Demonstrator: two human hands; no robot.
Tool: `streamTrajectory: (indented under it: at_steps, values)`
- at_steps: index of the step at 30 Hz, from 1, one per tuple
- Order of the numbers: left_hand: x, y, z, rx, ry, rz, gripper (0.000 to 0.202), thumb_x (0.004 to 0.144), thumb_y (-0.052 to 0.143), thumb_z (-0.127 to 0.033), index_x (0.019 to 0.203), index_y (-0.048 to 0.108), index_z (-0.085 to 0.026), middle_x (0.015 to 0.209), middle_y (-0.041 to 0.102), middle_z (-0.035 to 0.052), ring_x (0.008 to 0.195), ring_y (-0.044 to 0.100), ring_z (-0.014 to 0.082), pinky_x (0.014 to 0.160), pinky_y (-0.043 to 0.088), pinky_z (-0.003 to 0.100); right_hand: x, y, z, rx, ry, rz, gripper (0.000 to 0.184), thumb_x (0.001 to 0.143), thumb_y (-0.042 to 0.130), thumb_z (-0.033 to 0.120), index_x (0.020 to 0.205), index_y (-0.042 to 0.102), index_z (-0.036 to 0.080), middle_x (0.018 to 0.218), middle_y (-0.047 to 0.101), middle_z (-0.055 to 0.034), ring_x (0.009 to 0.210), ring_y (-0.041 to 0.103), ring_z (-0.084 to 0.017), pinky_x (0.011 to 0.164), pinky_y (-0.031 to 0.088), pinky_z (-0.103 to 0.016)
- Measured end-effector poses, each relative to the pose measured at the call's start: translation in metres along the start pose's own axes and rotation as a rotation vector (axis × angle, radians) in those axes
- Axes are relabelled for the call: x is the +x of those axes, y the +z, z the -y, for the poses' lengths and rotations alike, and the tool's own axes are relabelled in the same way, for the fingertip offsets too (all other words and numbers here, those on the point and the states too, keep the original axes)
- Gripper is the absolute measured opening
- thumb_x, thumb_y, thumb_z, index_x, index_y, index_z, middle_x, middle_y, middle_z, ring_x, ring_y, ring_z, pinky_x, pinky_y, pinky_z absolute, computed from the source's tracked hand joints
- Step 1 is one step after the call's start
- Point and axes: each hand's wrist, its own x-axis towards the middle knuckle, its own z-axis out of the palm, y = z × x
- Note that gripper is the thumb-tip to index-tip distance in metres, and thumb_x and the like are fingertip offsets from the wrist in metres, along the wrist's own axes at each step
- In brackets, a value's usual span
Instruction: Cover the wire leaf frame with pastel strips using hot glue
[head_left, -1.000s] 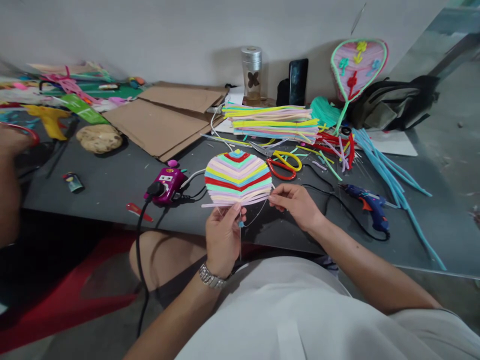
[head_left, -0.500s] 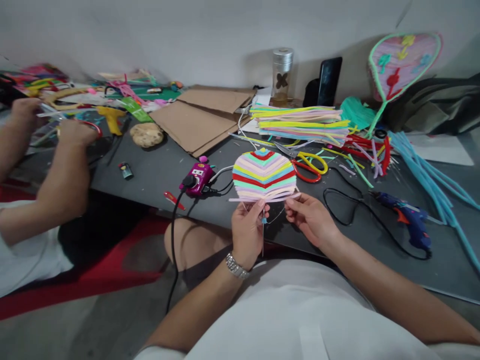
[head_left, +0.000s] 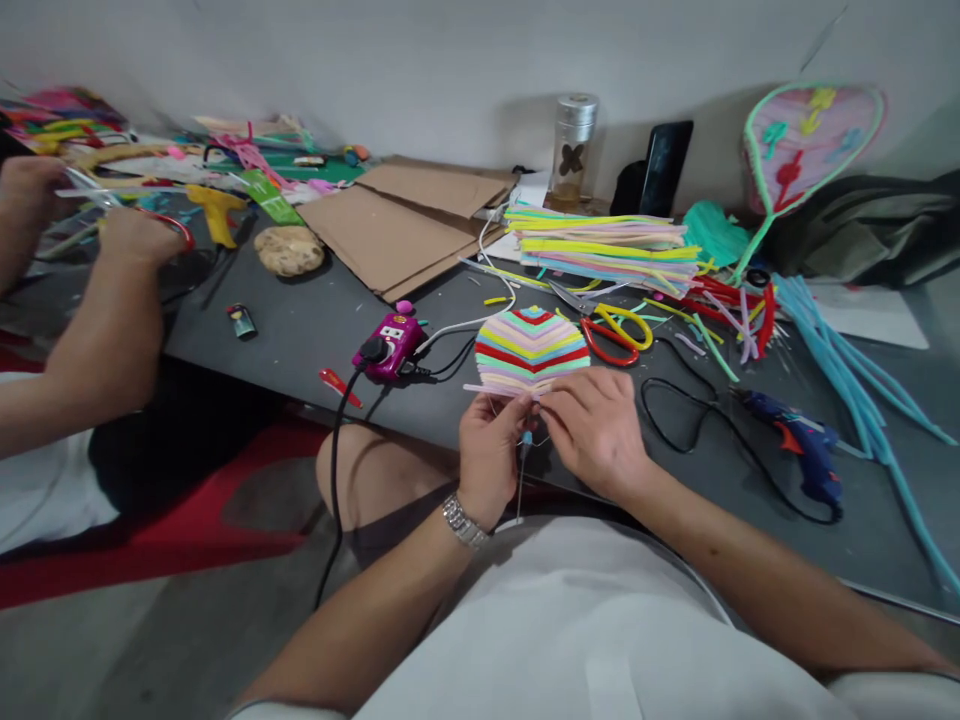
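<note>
A round fan of pipe cleaners [head_left: 534, 350], striped in chevrons of red, yellow, green, pink and blue, is held over the table's front edge. My left hand [head_left: 487, 450] pinches it at the lower middle, thumb on top. A pale lilac pipe cleaner [head_left: 480, 388] lies across its lower edge and sticks out to the left. My right hand [head_left: 600, 435] is closed at the fan's lower right, fingertips on that pipe cleaner beside my left thumb; its fingers partly cover the fan. Thin wire and a small blue piece [head_left: 527, 438] hang below.
Red and yellow scissors [head_left: 619, 335] lie just right of the fan, bundled pipe cleaners [head_left: 607, 250] behind. A blue glue gun [head_left: 806, 450] with its cord lies right, a purple power socket [head_left: 390, 345] left. A co-worker's hand [head_left: 142, 235] holds scissors at far left.
My right hand has moved left and inward along the lilac pipe cleaner, from its right end to the fan's middle. My left hand keeps its hold. The co-worker's hands shifted slightly.
</note>
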Motion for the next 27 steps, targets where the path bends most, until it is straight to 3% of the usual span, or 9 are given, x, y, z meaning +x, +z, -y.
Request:
streamTrajectory:
  at_steps: [3, 13, 18, 27]
  values:
    - [-0.001, -0.002, 0.001, 0.033, 0.01, -0.003, 0.036, 0.06, 0.094, -0.028, 0.083, 0.07, -0.016, 0.079, 0.071, -0.0007, 0.066, 0.063, 0.0095, 0.062, 0.049, 0.021, 0.008, 0.009, -0.001, -0.004, -0.022, 0.094, 0.009, 0.096, 0.06, 0.015, 0.093, 0.067, 0.019, 0.09, 0.076, -0.005, 0.089, 0.061, -0.023, 0.081, 0.034, -0.04]
    - [-0.001, -0.006, 0.0, 0.062, 0.016, 0.002, 0.035, 0.061, 0.093, -0.029, 0.084, 0.07, -0.016, 0.082, 0.072, 0.0001, 0.069, 0.063, 0.01, 0.063, 0.05, 0.021, 0.007, 0.015, -0.007, 0.041, -0.014, 0.113, 0.012, 0.096, 0.06, 0.016, 0.09, 0.069, 0.02, 0.089, 0.075, -0.0038, 0.088, 0.059, -0.022, 0.081, 0.032, -0.039]
    - [-0.001, -0.011, -0.006, 0.069, -0.046, 0.017, 0.036, 0.066, 0.091, -0.039, 0.083, 0.068, -0.016, 0.08, 0.072, 0.001, 0.068, 0.065, 0.0107, 0.061, 0.05, 0.021, 0.008, 0.018, -0.012, 0.061, -0.028, 0.112, 0.014, 0.095, 0.06, 0.015, 0.086, 0.069, 0.02, 0.082, 0.072, -0.0028, 0.085, 0.056, -0.021, 0.08, 0.03, -0.038]
    - [0.003, -0.011, -0.008, 0.139, -0.07, 0.006, 0.036, 0.062, 0.092, -0.034, 0.084, 0.07, -0.016, 0.082, 0.072, 0.0005, 0.07, 0.066, 0.0104, 0.06, 0.048, 0.019, 0.01, 0.016, -0.013, 0.025, -0.062, 0.158, 0.013, 0.095, 0.059, 0.017, 0.086, 0.069, 0.02, 0.08, 0.069, -0.0032, 0.084, 0.052, -0.021, 0.078, 0.028, -0.038]
